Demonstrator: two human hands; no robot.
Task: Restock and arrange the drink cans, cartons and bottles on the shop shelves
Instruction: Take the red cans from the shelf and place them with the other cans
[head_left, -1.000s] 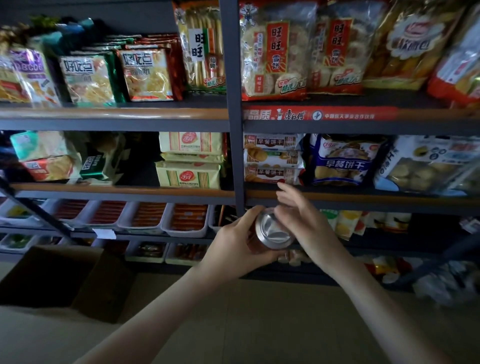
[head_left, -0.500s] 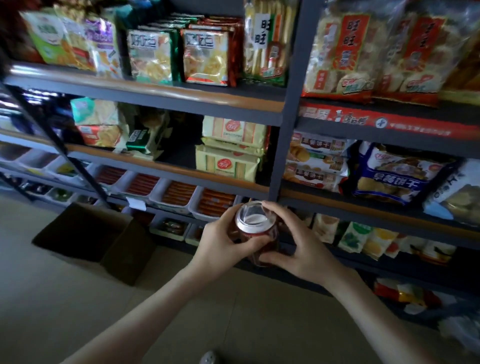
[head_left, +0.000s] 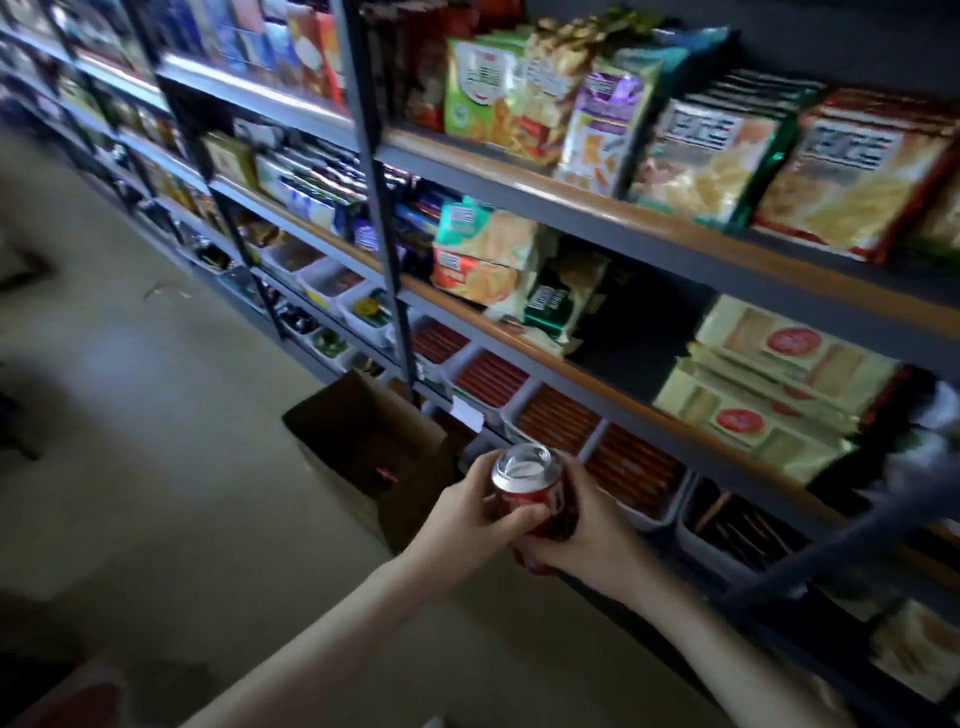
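Fingers of left hand and right hand grip the red drink can before the snack shelves | change: my view swung left along the aisle (blurred), the can's red side now shows | meaning: not shelved, I judge it is being carried to the drinks.

red can, silver top, brown box

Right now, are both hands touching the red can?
Touching. The head view shows the left hand curled round the red can and the right hand cupping its far side and base.
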